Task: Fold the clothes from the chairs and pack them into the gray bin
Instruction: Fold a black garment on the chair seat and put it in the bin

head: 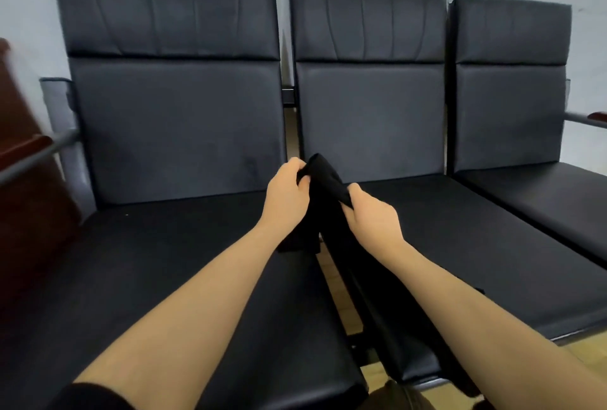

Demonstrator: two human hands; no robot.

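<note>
both hands grip black garment [323,179] above gap between chairs [177,133]; left hand [285,194] and right hand [372,217] fingers curled round cloth. folding unfinished; gray bin out of view, packing still ahead.

Two bare forearms reach forward from the bottom edge, uncovered from above the elbow to the wrist. The left hand [286,194] and the right hand [374,219] wear no gloves, rings, watch or bands. Well behind the left hand, at the upper arm, a short black sleeve [95,397] ends in a rounded hem. Behind the right hand, no sleeve shows within the frame.
</note>
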